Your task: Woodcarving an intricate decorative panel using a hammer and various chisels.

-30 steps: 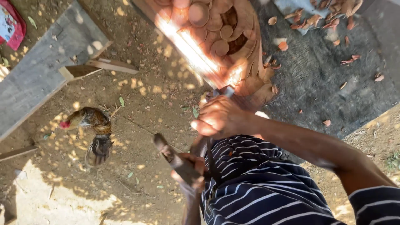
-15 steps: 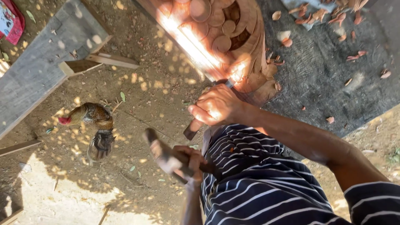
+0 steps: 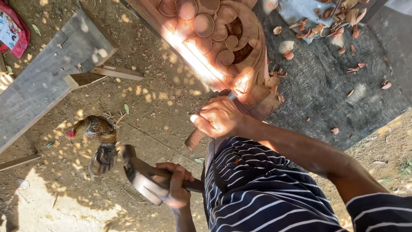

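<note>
Over sun-dappled dirt ground point(image 3: 163, 111), head view: right hand point(image 3: 219, 118) fisted tight on wooden-handled chisel point(image 3: 195, 138), blade tip touching carved reddish wood panel with round relief discs point(image 3: 214, 38). Left hand point(image 3: 176, 187) lower, fingers wrapped fully around handle of dark curved wooden mallet point(image 3: 137, 174), held apart from chisel. Brown chicken point(image 3: 96, 133) just left of mallet. Grey plank point(image 3: 47, 81) upper left; wood chips point(image 3: 334, 21) upper right.

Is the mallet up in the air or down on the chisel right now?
Up, drawn back. The mallet, gripped by the left hand, sits clear of the chisel, which the right hand holds against the carved wood.
</note>
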